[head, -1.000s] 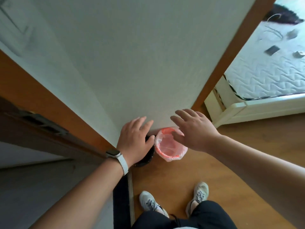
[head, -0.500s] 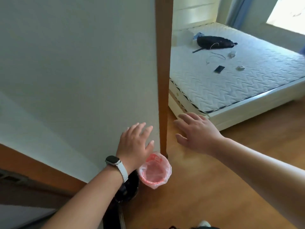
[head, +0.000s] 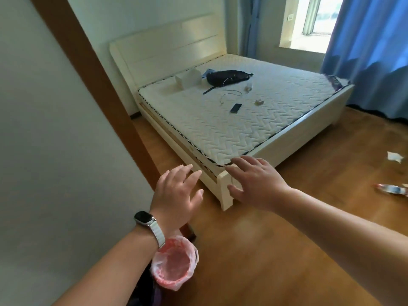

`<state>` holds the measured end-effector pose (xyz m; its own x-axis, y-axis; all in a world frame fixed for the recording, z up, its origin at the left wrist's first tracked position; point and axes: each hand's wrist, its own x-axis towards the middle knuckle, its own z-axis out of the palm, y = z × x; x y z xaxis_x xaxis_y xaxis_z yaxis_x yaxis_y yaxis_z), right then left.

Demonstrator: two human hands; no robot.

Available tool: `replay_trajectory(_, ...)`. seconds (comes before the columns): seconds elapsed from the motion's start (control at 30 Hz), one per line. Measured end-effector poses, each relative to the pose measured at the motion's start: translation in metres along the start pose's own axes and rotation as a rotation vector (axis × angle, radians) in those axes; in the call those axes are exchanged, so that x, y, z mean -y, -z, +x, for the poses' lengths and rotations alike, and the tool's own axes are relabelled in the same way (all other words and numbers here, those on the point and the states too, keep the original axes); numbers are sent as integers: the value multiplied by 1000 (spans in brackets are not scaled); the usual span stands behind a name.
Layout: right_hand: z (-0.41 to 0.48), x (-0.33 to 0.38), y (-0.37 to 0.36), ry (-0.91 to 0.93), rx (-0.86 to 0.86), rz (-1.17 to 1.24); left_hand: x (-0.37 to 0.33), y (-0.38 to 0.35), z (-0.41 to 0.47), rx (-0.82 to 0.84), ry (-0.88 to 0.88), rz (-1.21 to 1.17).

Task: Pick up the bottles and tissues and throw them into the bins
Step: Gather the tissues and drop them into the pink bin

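A small bin (head: 174, 267) lined with a pink-white plastic bag stands on the wooden floor below my left forearm; a darker bin beside it is mostly hidden by that arm. My left hand (head: 176, 195), watch on the wrist, hovers with spread fingers and holds nothing. My right hand (head: 254, 182) is stretched forward over the bed's near corner, fingers straight, also holding nothing. Far right on the floor lie a crumpled white tissue (head: 395, 157) and a plastic bottle (head: 391, 190) on its side, well away from both hands.
A white bed (head: 223, 193) with a bare mattress fills the middle; a black bag (head: 227, 77), phone, cable and small items lie on it. A wall with a brown door frame (head: 92, 89) stands to the left. Blue curtains (head: 375, 51) hang at the right.
The view has swung up and right from the wall and bin to the bedroom. The bin now sits lower in the frame. Both hands stay open and held forward.
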<state>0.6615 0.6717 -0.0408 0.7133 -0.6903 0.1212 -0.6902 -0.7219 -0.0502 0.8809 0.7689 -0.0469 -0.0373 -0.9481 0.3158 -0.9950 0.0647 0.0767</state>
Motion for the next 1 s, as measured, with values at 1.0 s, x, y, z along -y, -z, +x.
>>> replay_trajectory(1.0,55,-238,19,-767,-42,-197,-76,-137,378,96,-589,-213)
